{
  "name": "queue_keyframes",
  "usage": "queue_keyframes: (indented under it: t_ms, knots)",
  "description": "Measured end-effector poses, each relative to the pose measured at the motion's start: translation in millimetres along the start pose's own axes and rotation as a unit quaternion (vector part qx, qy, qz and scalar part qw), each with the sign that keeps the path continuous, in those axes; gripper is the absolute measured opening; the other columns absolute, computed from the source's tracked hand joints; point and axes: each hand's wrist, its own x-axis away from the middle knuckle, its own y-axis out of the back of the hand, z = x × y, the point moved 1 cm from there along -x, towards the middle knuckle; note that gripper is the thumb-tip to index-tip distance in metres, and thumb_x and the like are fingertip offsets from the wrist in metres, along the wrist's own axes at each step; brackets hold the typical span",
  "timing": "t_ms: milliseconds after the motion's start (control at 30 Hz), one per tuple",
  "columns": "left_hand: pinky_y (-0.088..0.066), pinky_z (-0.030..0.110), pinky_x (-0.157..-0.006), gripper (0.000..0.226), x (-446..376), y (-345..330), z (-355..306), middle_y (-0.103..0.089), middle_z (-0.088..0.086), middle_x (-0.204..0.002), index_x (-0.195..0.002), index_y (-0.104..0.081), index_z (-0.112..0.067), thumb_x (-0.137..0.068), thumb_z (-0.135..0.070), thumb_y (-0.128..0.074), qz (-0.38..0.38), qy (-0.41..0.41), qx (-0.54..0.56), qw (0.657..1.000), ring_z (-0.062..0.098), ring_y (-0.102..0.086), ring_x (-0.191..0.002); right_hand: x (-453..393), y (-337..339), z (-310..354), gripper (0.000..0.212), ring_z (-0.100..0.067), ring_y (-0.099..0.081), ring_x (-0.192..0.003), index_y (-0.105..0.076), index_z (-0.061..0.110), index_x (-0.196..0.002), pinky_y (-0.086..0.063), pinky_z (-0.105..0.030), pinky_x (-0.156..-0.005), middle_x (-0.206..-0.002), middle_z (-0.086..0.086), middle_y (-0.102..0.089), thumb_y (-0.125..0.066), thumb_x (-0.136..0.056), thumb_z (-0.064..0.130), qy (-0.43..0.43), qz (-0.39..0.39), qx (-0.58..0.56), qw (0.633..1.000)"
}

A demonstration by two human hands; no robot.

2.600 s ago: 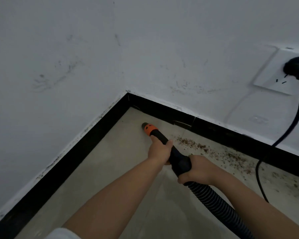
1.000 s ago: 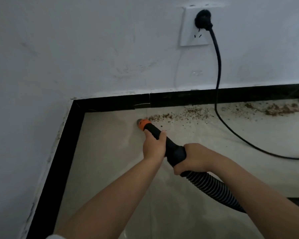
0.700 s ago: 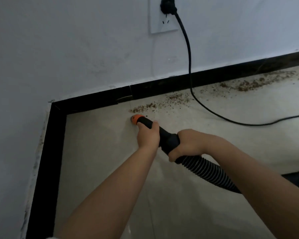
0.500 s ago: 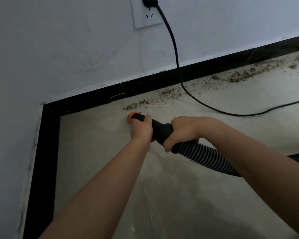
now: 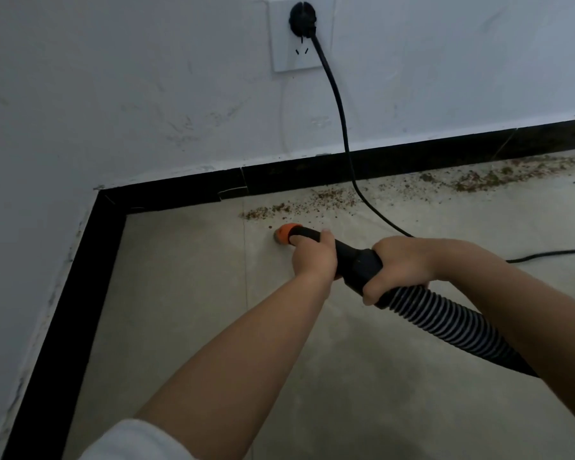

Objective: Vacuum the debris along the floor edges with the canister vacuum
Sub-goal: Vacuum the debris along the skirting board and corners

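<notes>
Two hands grip one vacuum assembly: right hand (image 5: 399, 264) wrapped round the black cuff above the ribbed hose (image 5: 445, 323), left hand (image 5: 313, 257) curled round the wand behind the orange nozzle tip (image 5: 285, 233), which sits at the floor just short of the debris (image 5: 299, 207). Beyond, the power cord (image 5: 365, 200) crosses the debris line below the black baseboard (image 5: 312, 174); a sweep rightward would likely snag it or scatter crumbs under it.

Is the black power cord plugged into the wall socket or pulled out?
Plugged in. The black plug sits in the white wall socket, and the power cord hangs from it down to the floor.
</notes>
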Motion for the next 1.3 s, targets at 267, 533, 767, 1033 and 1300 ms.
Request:
queue_keyframes:
  t_ms: [267,533,767,1033,1300]
  knots:
    - [-0.051,0.046,-0.09,0.058,-27,19,1,-0.053,0.018,-0.126,-0.146,-0.02,-0.006,-0.098,-0.032,-0.04,-0.061,-0.04,-0.024,0.997,0.034,-0.056,-0.109,-40,-6,10,0.023,-0.017,-0.064,-0.069,-0.059,0.018,-0.076,-0.051,-0.026,-0.059,-0.075,0.0,-0.063,-0.077,-0.067,0.03,0.046,-0.028,0.0,0.999]
    - [-0.044,0.041,-0.1,0.066,-44,37,10,-0.043,0.017,-0.139,-0.151,0.0,-0.011,-0.1,-0.032,-0.036,-0.087,-0.07,-0.039,0.993,0.033,-0.047,-0.122,-66,-17,23,0.032,-0.012,-0.055,-0.071,-0.045,0.024,-0.071,-0.044,-0.021,-0.057,-0.078,0.003,-0.055,-0.076,-0.071,0.031,0.091,-0.057,0.068,0.992]
    - [-0.045,0.045,-0.099,0.066,-56,51,-3,-0.038,0.019,-0.142,-0.151,-0.001,-0.011,-0.099,-0.03,-0.038,-0.091,-0.071,-0.037,0.993,0.035,-0.046,-0.123,-83,-13,38,0.027,-0.012,-0.056,-0.07,-0.05,0.024,-0.072,-0.044,-0.02,-0.054,-0.077,0.005,-0.055,-0.076,-0.069,0.03,0.097,-0.046,0.015,0.994]
    - [-0.051,0.044,-0.089,0.058,-50,41,-7,-0.046,0.02,-0.134,-0.147,-0.015,-0.007,-0.099,-0.027,-0.041,-0.084,-0.051,-0.043,0.994,0.036,-0.051,-0.115,-66,-4,30,0.026,-0.011,-0.057,-0.068,-0.051,0.024,-0.072,-0.047,-0.019,-0.056,-0.077,0.005,-0.056,-0.076,-0.072,0.029,0.086,-0.015,-0.002,0.996]
    - [-0.052,0.045,-0.074,0.034,-33,-1,-26,-0.052,0.022,-0.122,-0.123,-0.043,0.002,-0.098,-0.022,-0.042,-0.038,0.02,0.022,0.999,0.038,-0.054,-0.109,-24,33,4,0.039,-0.02,-0.068,-0.082,-0.062,0.012,-0.098,-0.057,-0.03,-0.065,-0.093,-0.005,-0.068,-0.076,-0.068,0.033,0.021,0.017,0.023,0.999]
